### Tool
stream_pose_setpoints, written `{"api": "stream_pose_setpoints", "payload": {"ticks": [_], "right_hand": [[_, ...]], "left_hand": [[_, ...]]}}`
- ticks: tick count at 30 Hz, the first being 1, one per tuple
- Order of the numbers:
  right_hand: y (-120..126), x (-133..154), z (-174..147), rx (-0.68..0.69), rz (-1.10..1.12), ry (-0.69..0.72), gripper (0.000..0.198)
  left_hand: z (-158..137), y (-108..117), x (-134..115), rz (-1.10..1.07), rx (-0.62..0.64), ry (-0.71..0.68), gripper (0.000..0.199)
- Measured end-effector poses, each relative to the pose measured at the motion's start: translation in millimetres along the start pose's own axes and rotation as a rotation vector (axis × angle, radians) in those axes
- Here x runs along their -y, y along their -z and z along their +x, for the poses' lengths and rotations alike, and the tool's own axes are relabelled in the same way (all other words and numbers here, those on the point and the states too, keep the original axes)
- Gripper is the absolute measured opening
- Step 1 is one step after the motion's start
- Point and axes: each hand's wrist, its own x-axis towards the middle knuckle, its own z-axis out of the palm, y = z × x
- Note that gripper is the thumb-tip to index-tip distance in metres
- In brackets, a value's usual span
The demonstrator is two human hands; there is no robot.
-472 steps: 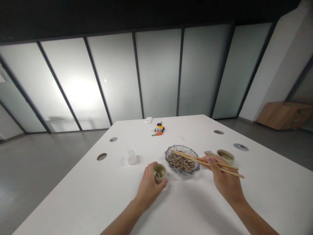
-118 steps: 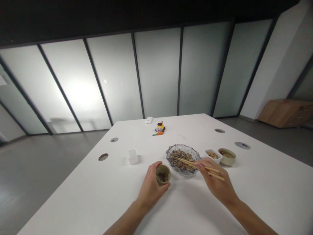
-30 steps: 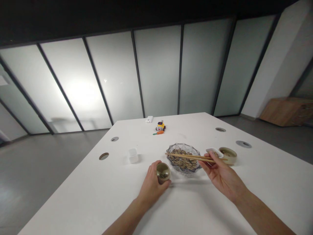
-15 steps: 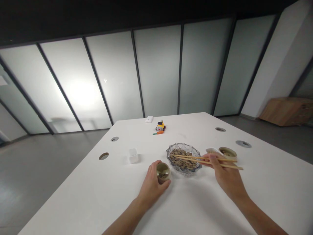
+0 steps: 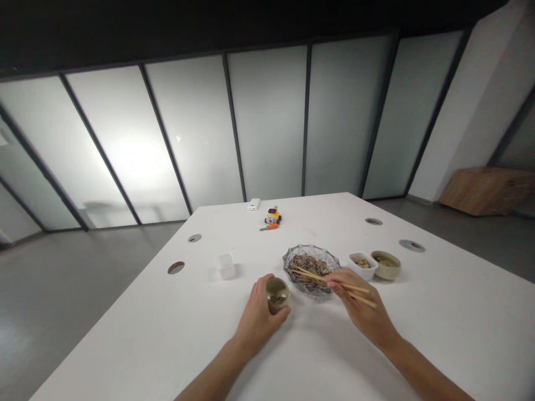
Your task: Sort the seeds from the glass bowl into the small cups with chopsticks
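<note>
My left hand (image 5: 264,311) is closed round a small olive-green cup (image 5: 277,292), which tilts toward me and has a few sunflower seeds at its bottom. In front of my right hand (image 5: 363,305) stands a scalloped clear glass bowl (image 5: 334,260) heaped with striped sunflower seeds (image 5: 307,263). A pair of wooden chopsticks (image 5: 355,288) is gripped in my right hand. Their tips rest among the seeds at the left of the bowl; whether they pinch one is too small to tell.
Right of the glass bowl stand a white square dish (image 5: 363,265) with pale pieces and an olive bowl (image 5: 387,266). A white plastic container (image 5: 225,266) sits to the left. Farther back are a toy carrot (image 5: 270,227), a yellow toy vehicle (image 5: 273,215) and a white box (image 5: 253,204).
My right hand has moved left and nearer to me with the chopsticks, uncovering the white dish and olive bowl. My left hand keeps its hold on the cup.
</note>
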Motion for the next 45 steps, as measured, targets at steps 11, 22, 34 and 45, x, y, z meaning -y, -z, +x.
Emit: {"api": "stream_pose_setpoints", "payload": {"ticks": [11,22,34,45], "right_hand": [[2.7,1.6,-0.3,-0.025,-0.045,0.054,0.021],[5.7,-11.1,11.1,-0.276,0.452,-0.432,0.042],[4.3,6.6,12.5,-0.225,0.77,-0.597,0.041],[3.1,3.4,12.4,-0.222,0.722,-0.561,0.042]], "left_hand": [[0.2,1.0,1.7,-0.008,0.001,-0.005,0.073],[-0.1,2.5,0.0,-0.009,0.009,-0.004,0.073],[1.7,1.8,-2.3,-0.008,0.01,-0.011,0.07],[0.3,3.3,-4.1,-0.008,0.01,-0.011,0.07]]}}
